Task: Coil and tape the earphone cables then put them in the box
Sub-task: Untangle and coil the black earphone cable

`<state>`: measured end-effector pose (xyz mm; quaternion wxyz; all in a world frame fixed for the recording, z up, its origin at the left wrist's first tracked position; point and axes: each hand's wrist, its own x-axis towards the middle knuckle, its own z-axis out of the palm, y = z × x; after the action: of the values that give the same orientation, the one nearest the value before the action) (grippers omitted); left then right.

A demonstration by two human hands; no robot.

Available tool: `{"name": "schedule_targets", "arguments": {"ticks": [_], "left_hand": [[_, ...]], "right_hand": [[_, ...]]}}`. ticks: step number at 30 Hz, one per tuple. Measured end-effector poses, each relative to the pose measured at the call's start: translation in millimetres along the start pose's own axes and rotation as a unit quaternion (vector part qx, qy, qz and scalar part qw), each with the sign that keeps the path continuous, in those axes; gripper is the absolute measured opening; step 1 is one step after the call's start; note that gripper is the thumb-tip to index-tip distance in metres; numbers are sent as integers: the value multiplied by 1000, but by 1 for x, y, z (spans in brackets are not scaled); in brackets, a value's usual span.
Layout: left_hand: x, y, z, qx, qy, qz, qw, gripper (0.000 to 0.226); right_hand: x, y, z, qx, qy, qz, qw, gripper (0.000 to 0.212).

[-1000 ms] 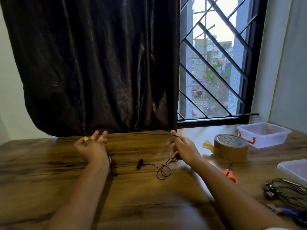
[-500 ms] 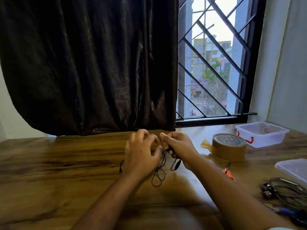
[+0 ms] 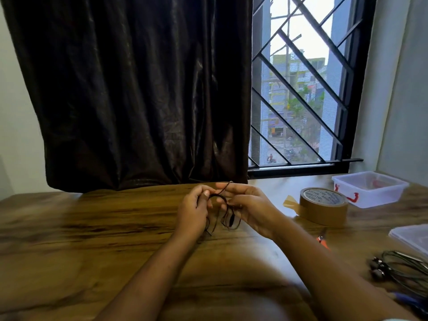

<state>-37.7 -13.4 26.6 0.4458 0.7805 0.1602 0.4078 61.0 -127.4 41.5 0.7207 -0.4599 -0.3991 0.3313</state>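
A thin black earphone cable hangs in loose loops between my two hands, just above the wooden table. My left hand pinches the cable on its left side. My right hand grips the other side, with a short cable end sticking up past its fingers. A roll of brown tape with a loose tab stands to the right. Behind it sits an open clear plastic box with red marks.
Orange-handled scissors lie in front of the tape. A clear lid rests at the right edge. Another coiled grey earphone cable lies at the lower right. A dark curtain and a barred window stand behind the table.
My left hand came in from the left to meet the right hand. The cable, stretched out and partly on the table before, is now gathered into loops between both hands.
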Motion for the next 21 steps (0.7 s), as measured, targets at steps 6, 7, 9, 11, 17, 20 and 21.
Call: {"name": "schedule_targets", "arguments": {"ticks": [6,7,9,11,17,20,21], "left_hand": [[1,1,3,-51,-68,-25,996,26],[0,2,3,-68,-88,-27,993,27],[-1,2,3,-51,-115,-15,992,36],[0,1,2,-33,-121,0,992,44],[2,0,1,17,-13,3,1000,21],[5,3,-6,-44,-5,-35,998,17],[5,3,-8,-48,-33,-37,998,15]], "right_hand": [[3,7,-3,-174,59,-81,980,20],[2,7,-4,-209,61,-99,971,17],[0,6,-5,-256,60,-131,956,13],[0,6,-5,-279,56,-146,947,14],[3,8,-9,-351,48,-112,928,12],[5,10,-8,-376,54,-97,920,11],[5,11,-7,-381,63,-98,917,8]]}}
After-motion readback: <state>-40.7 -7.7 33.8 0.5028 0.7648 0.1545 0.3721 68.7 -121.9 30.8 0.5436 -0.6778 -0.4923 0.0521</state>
